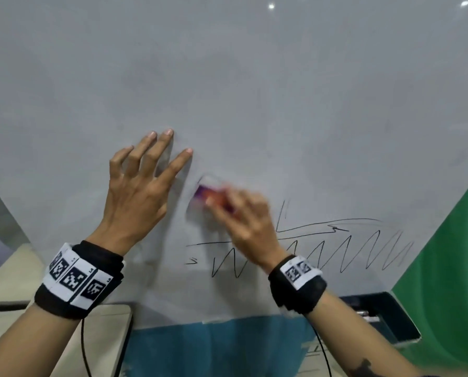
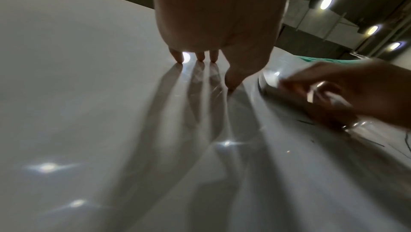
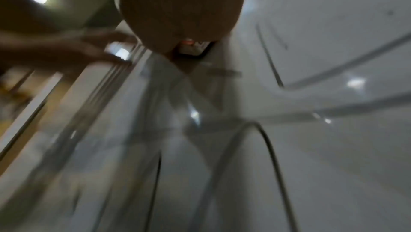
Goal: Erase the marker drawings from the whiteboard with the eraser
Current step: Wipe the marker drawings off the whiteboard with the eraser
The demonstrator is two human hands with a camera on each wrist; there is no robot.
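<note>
A large whiteboard (image 1: pixel 254 91) fills the head view. Black marker zigzags (image 1: pixel 344 254) and long strokes (image 1: pixel 322 227) run across its lower right. My right hand (image 1: pixel 238 213) grips a small eraser (image 1: pixel 204 193) with a purple and orange top, blurred by motion, flat against the board just above the left end of the drawings. In the right wrist view the eraser (image 3: pixel 193 47) peeks out under the hand, with black marker lines (image 3: pixel 270 60) beside it. My left hand (image 1: pixel 143 180) is spread open left of the eraser, its fingertips (image 2: pixel 200 58) pressing on the board.
A dark tray (image 1: pixel 385 314) with markers hangs at the board's lower right edge. A green surface (image 1: pixel 450 268) stands on the right, a blue panel (image 1: pixel 213 349) below the board, and pale tables (image 1: pixel 105 336) at the lower left.
</note>
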